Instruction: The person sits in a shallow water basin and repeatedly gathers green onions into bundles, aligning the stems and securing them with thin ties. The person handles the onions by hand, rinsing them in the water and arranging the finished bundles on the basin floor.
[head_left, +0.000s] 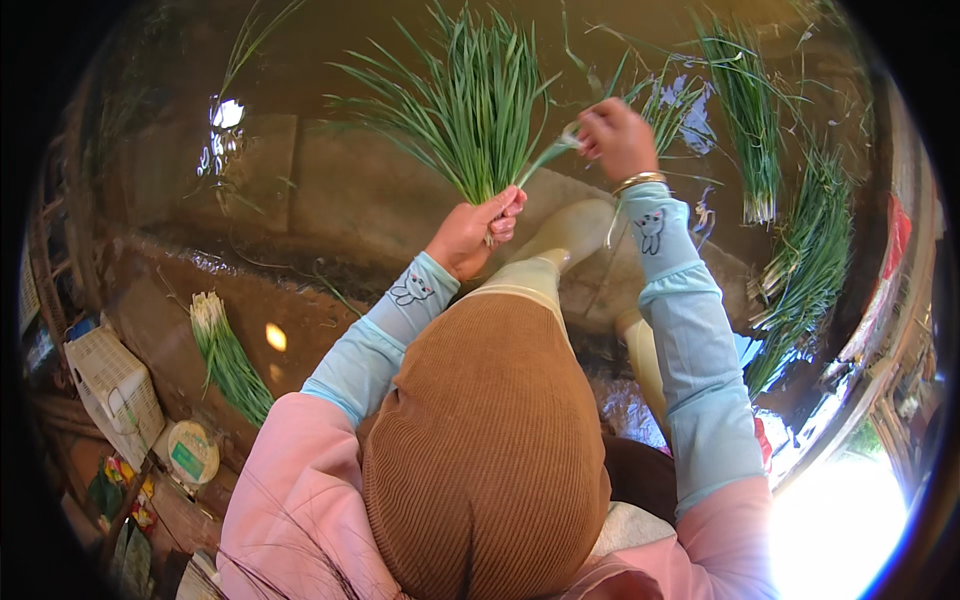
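Note:
My left hand is wrapped round the lower stems of a thick bunch of chives. The long green blades fan up and away from me over brown water. To the right of the bunch, my right hand pinches a pale, thin chive leaf that stretches down toward the held stems. Whether that leaf is still attached at the stems I cannot tell. The tips of my right fingers are slightly blurred. Pale blue sleeve covers reach to both wrists, and a gold bangle circles the right one.
At right, a bundle of chives and a larger heap lie by loose leaves. Another bundle, white ends outward, lies at left. A pale plastic crate and a round dial scale stand lower left. My knees, under brown cloth, fill the middle.

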